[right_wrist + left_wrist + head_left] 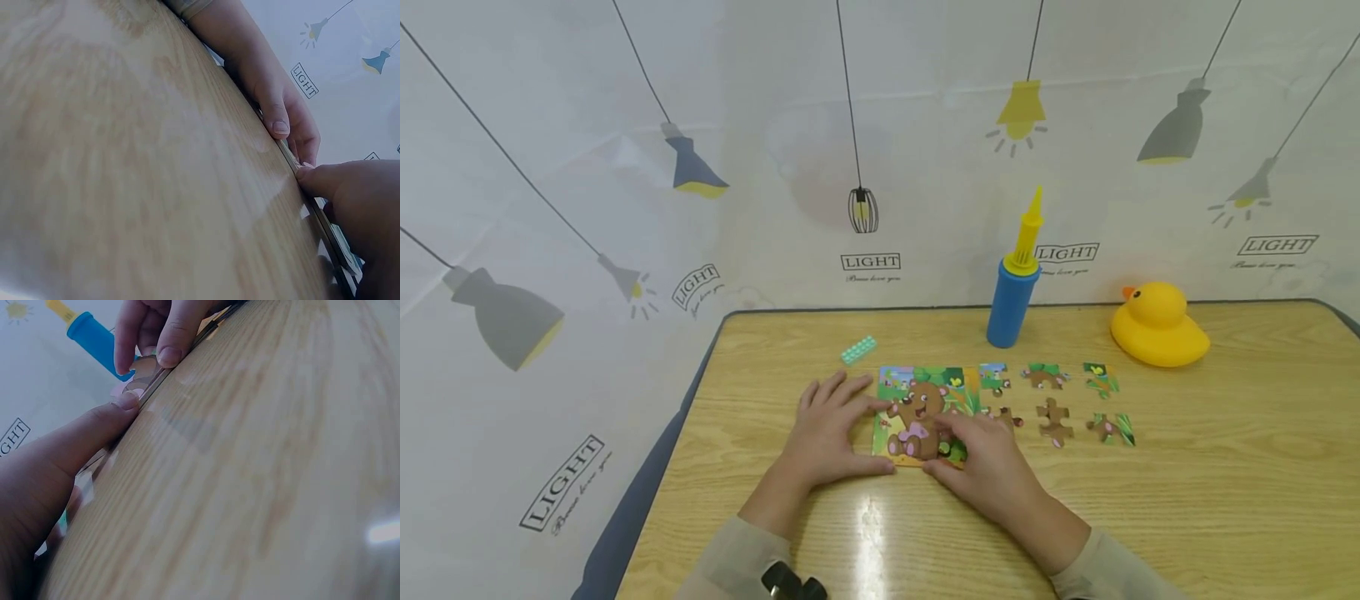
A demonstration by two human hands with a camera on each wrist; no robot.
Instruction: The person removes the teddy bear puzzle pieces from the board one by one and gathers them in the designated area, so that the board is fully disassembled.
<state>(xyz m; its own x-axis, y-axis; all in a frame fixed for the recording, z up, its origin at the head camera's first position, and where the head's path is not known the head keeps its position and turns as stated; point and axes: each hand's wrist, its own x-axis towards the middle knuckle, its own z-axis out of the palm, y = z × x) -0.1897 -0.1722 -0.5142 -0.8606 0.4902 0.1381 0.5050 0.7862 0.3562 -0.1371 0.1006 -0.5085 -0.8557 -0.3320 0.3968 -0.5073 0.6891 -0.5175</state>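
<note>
Bear puzzle [921, 414] lies flat near the middle of the table [1187, 500]; left hand [829, 433] rests with fingers straight on its left edge, thumb at the near edge; right hand [981, 462] presses fingertips on its lower right corner. Head view alone shows loose pieces [1052, 400] to the right, pump [1013, 287], duck [1157, 325], green brick [858, 350]; wrist views show thumb tips meeting the puzzle's edge [150, 384].
</note>
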